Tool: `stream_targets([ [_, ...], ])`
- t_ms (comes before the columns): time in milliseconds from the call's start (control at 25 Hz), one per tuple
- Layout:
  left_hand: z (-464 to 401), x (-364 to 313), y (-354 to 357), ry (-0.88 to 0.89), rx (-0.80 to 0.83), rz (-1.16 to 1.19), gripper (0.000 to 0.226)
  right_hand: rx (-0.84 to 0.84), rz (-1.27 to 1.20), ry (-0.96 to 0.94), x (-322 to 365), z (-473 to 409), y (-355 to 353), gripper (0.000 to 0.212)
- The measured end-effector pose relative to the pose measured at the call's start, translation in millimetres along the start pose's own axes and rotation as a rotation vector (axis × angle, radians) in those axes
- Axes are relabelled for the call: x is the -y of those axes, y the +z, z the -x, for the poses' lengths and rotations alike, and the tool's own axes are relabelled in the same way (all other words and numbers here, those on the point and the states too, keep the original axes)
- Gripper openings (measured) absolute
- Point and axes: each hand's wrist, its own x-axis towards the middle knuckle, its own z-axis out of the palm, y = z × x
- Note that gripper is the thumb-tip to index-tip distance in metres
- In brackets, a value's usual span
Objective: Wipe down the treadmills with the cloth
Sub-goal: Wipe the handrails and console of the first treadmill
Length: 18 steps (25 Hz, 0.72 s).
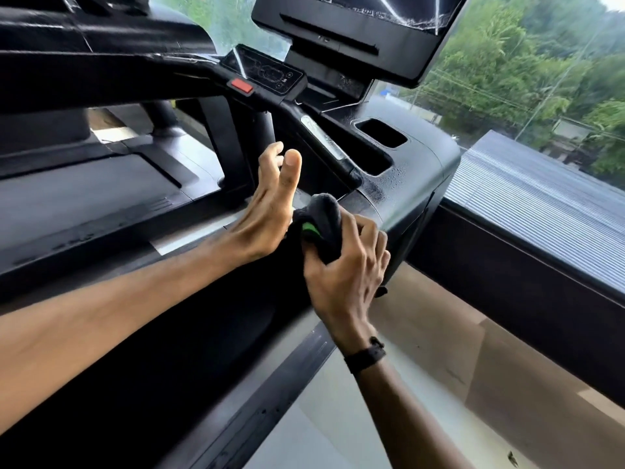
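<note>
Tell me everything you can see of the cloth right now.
The cloth is dark grey, soft and thick like a towel, bunched into a rounded wad with a small bright green patch on its near side. The right hand grips it, fingers curled round it from behind. It sits against the treadmill where the side handrail meets the wet, droplet-covered console. The left hand, fingers straight, lies close beside it on the left; whether they touch is unclear. Part of the cloth is hidden under the fingers.

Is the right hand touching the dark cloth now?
Touching. The head view shows the right hand with its fingers curled round the bunched dark cloth, no gap between them.
</note>
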Motion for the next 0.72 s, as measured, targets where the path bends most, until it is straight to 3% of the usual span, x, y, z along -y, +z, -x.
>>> stream_targets([
  [120,-0.8,0.1,-3.0,0.032,-0.034,-0.017,0.124,0.012,0.01,0.014,-34.0,-34.3,3.5,0.055],
  [240,1.1,-2.1,-4.0,0.028,-0.044,-0.052,0.124,0.049,0.015,0.209,-74.1,-82.3,8.8,0.046],
  [360,1.6,-2.9,-0.3,0.005,-0.055,-0.048,0.125,0.041,-0.005,0.306,-71.7,-84.9,6.6,0.044],
  [480,-2.3,-2.6,2.1,-0.019,-0.056,0.017,0.128,0.008,0.01,0.081,-16.7,-29.2,1.0,0.049],
  [560,-2.1,-0.4,2.3,-0.036,-0.057,0.052,0.118,-0.004,-0.024,-0.08,13.6,11.3,-7.5,0.049],
  [720,3.5,-1.2,0.8,0.006,-0.023,-0.027,0.118,0.025,-0.093,-0.236,-2.2,12.8,-14.9,0.051],
])
